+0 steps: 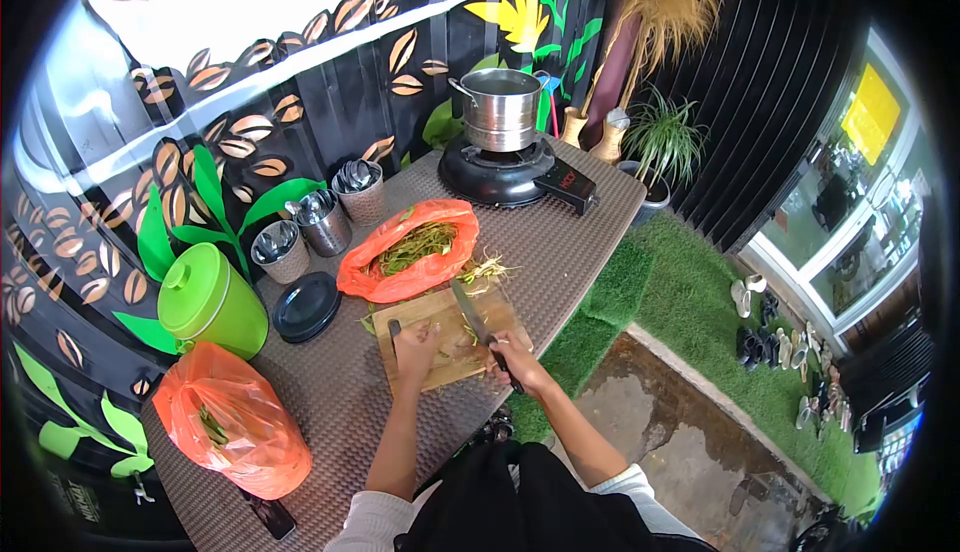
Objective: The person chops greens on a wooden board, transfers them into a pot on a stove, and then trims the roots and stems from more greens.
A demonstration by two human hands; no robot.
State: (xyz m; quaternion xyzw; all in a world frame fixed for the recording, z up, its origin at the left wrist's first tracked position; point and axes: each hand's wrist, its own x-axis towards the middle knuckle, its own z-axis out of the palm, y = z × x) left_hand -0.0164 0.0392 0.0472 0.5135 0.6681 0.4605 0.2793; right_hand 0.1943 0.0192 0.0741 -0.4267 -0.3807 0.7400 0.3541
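My right hand (513, 351) is wrapped round the dark handle of a kitchen knife (470, 310). The knife's blade points away from me over a wooden cutting board (440, 309). Over the left part of the board is my left hand (416, 348), its fingers curled closed; what they hold, if anything, is hidden. A few small green and yellowish scraps lie on the wood. Just beyond the board, an orange plastic bag (458, 214) gapes, full of green stems (415, 249). Pale, root-like trimmings (484, 270) lie beside it on the table.
On the patterned table (340, 377) stand a steel pot (500, 112) on a black gas stove (495, 174), cutlery cups (323, 224), black plates (306, 307), a lidded green bucket (212, 302) and a second orange bag (232, 417). A phone (270, 517) lies near the edge.
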